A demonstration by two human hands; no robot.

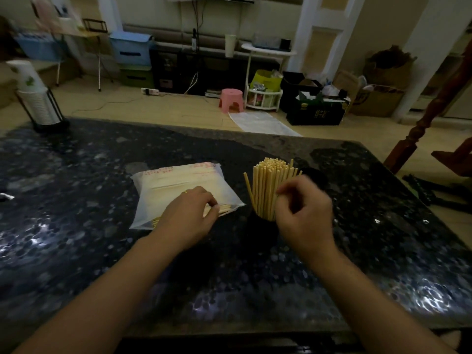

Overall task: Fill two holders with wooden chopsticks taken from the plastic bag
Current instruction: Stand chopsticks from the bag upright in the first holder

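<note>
A white plastic bag [176, 185] of wooden chopsticks lies flat on the dark speckled table [102, 238]. My left hand [190, 215] rests on the bag's open near end and pinches chopstick tips [224, 208] that stick out there. To the right, a dark holder [260, 222] stands packed with upright chopsticks [268, 180]. My right hand [304, 213] hovers beside them with curled fingers, its fingertips at the bundle's right side; the hand is blurred. A second dark holder [315, 175] shows partly behind my right hand.
A black wire stand with stacked paper cups [38, 103] stands at the table's far left corner. Beyond the far edge are floor, a pink stool [231, 99] and boxes. A wooden post [419, 129] rises at the right.
</note>
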